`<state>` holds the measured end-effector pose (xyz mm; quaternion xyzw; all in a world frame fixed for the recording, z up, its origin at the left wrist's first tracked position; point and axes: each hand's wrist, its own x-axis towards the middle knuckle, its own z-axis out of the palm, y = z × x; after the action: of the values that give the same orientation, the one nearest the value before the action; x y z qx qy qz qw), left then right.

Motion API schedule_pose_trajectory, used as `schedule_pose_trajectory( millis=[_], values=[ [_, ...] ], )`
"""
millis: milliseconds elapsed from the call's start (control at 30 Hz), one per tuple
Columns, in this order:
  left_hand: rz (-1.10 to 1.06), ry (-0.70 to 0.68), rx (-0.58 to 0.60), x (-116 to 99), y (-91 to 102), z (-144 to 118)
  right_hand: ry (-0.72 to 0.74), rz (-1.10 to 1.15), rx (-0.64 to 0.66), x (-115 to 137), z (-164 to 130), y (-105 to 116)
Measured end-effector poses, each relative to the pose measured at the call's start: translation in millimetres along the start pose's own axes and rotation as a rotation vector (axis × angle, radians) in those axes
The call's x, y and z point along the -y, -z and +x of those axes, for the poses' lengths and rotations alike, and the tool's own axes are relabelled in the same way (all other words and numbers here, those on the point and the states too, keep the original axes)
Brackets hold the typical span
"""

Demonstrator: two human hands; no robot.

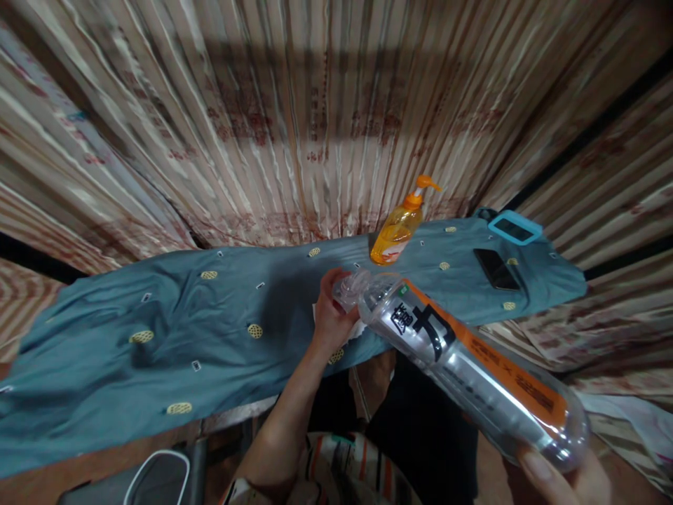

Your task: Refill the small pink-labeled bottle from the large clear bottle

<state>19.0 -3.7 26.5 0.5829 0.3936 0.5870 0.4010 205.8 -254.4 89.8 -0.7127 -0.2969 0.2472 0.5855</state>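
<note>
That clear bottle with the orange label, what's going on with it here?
A person holds the clear plastic bottle nearly on its side over the edge of a table covered in blue cloth. The right hand grips its base, and the left hand is closed around the cap end. Whether the cap is on is hard to tell. On the cloth behind stand an orange pump bottle, and to its right lie a dark phone and a blue-framed device.

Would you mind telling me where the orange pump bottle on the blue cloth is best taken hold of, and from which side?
Probably around the body of the orange pump bottle, below the pump head. It stands near the far edge of the blue cloth, so the near side is the open approach. The body is the widest part; the spout up top sticks out sideways and looks a poorer hold.
</note>
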Motion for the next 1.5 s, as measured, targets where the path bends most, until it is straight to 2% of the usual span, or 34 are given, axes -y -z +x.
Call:
schedule_pose_trajectory(
  millis=[133, 433, 833, 1100, 1333, 1500],
  values=[
    [-0.040, 0.030, -0.008, -2, 0.1, 0, -0.029, 0.027, -0.002, 3, -1, -6],
    [-0.044, 0.044, -0.011, -3, 1.6, 0, 0.030, 0.034, 0.013, -17, 5, -2],
    [0.006, 0.050, -0.015, -5, 3.0, 0, 0.008, 0.055, 0.018, -8, 0, -8],
    [0.007, 0.043, -0.013, -4, 2.6, 0, 0.030, 0.001, 0.053, -19, 9, 1],
    [0.014, 0.045, -0.014, -6, 2.8, 0, -0.039, 0.056, 0.011, -2, 3, -10],
    [-0.019, 0.037, -0.017, -6, 2.7, 1, 0.040, 0.048, 0.043, -23, 8, -2]
  ],
)
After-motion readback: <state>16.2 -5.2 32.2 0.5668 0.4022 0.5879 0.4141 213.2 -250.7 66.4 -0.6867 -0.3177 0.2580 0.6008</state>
